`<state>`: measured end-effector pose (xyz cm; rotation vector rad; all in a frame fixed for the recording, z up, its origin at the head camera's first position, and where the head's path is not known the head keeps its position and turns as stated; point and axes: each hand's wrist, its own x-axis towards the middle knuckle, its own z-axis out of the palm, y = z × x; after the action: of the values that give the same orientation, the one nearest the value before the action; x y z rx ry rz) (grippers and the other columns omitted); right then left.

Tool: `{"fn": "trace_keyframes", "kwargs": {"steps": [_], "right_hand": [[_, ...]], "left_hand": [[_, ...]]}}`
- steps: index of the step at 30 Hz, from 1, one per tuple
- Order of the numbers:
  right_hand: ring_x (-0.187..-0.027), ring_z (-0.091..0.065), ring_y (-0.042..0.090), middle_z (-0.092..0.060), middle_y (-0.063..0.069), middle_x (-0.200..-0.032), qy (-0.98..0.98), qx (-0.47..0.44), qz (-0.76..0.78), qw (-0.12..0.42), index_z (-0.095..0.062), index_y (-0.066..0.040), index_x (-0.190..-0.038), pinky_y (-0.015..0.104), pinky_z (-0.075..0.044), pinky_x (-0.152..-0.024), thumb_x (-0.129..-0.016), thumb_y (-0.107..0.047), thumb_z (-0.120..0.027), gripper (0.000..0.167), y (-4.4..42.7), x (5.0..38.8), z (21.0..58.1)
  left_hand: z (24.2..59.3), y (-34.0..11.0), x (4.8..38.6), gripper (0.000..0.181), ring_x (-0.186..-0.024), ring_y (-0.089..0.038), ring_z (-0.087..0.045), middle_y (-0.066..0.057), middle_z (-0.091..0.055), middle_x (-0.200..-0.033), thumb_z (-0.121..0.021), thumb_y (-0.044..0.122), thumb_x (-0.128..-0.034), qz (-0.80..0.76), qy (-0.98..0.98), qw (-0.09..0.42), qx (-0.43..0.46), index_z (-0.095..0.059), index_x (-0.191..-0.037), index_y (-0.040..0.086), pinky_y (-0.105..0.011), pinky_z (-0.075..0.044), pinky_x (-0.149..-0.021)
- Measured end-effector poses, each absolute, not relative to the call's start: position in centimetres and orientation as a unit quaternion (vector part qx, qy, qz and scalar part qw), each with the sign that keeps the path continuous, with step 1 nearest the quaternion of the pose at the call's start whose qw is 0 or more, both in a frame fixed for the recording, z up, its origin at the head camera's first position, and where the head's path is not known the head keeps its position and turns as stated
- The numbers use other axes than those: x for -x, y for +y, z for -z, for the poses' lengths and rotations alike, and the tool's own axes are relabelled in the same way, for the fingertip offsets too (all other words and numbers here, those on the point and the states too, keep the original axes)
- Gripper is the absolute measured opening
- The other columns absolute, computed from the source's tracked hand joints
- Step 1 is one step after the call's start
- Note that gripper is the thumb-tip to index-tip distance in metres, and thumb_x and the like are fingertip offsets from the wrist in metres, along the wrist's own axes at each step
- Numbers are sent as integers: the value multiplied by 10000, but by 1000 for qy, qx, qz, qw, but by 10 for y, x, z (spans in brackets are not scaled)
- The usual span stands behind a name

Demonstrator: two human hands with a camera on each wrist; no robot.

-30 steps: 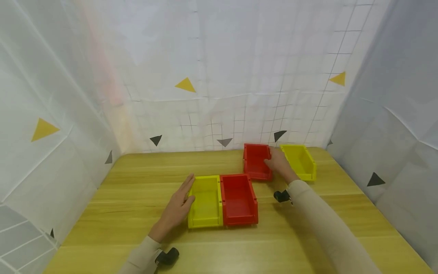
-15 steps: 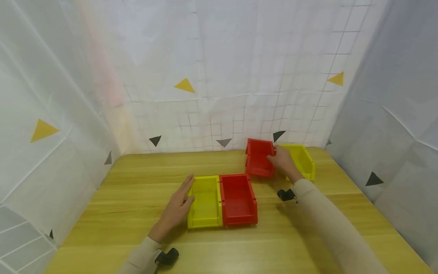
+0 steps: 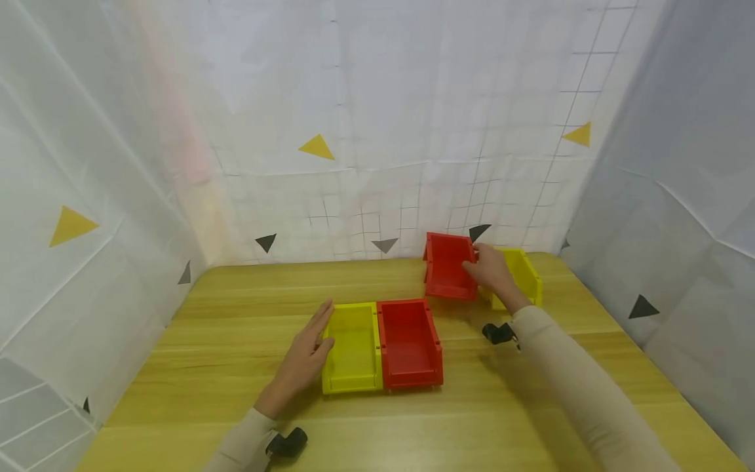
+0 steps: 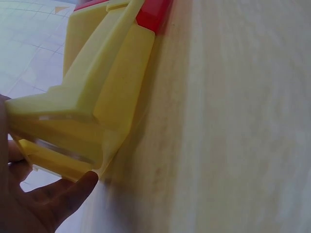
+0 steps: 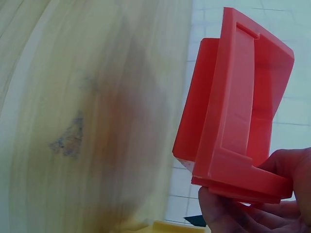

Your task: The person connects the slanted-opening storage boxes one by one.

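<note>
In the head view my right hand [image 3: 494,270] grips the right side wall of a red storage bin [image 3: 451,265], thumb inside and fingers outside. The right wrist view shows this bin [image 5: 233,107] lifted off the table and tilted. My left hand [image 3: 301,354] lies along the left side of a yellow storage bin [image 3: 352,351], its fingers fairly straight against the wall and the thumb at the rim. A second red bin [image 3: 409,347] stands against that yellow bin's right side. In the left wrist view, fingers [image 4: 73,194] touch the yellow bin's [image 4: 112,77] side.
Another yellow bin [image 3: 522,278] stands at the back right, partly hidden behind my right hand. The wooden table [image 3: 236,314] meets a white patterned curtain [image 3: 377,131] at the back, with more curtain on both sides.
My right hand has raised the back red bin off the table, tilting it and moving it slightly right. The left hand and the two front bins have stayed in place.
</note>
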<state>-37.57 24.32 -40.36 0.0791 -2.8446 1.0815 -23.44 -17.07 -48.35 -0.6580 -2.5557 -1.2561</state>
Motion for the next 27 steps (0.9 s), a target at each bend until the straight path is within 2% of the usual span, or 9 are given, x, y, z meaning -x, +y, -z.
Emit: {"fn": "trace_keyframes", "kwargs": {"steps": [5,13,19,27], "right_hand": [[-1014,-647,423,-610,327,-1284,-933,-30,-352,61,-474,144,-1427,516,-579,-875,-995,-114,-604,520,245,374,398],[-1094,-624,457,-595,324,-1323,-929,-40,-359,79,-477,137,-1441,541,-569,-889,-992,-124,-603,534,246,355,382],[-1073,-633,447,-603,316,-1315,-931,-45,-352,85,-488,125,-1431,541,-572,-880,-979,-137,-606,535,246,346,376],[-1104,-633,459,-611,314,-1311,-934,-60,-341,90,-502,122,-1416,543,-575,-869,-984,-147,-608,520,244,336,370]], "left_hand": [[484,-171,235,643,-505,-28,-262,45,-198,-1700,-517,24,-1051,427,-869,108,224,-287,-1648,90,-304,-408,-597],[484,-172,234,646,-501,-25,-257,36,-197,-1702,-516,14,-1049,427,-868,108,227,-281,-1647,74,-286,-401,-574],[483,-171,234,648,-494,-23,-251,23,-209,-1702,-521,6,-1044,426,-867,113,232,-285,-1644,66,-262,-380,-523],[481,-171,234,652,-495,-24,-248,29,-204,-1702,-523,6,-1045,419,-870,115,233,-279,-1646,67,-259,-372,-529]]}}
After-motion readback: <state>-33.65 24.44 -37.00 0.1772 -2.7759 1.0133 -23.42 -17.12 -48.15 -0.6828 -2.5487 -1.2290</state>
